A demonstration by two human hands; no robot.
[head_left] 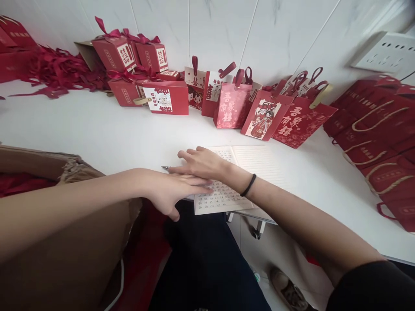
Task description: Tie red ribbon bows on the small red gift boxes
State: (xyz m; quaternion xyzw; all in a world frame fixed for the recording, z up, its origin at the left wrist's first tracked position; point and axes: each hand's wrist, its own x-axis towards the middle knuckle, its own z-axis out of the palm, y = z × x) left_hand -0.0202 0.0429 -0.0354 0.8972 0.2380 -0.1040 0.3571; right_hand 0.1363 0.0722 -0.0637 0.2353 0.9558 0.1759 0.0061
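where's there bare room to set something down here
The widest bare patch of the table lies between the ribbon pile, the red boxes and the cardboard box. A narrower strip runs between the open notebook and the gift bags. Crowded: along the wall, and the right end with stacked carrier bags. The left hand and right hand lie on the notebook.

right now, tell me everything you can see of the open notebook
The notebook lies open and flat at the near edge of the white table. Its paper looks cream; the left page is filled with rows of small characters, the right lined and blank. The right hand rests flat on the left page; the left hand covers its left edge.
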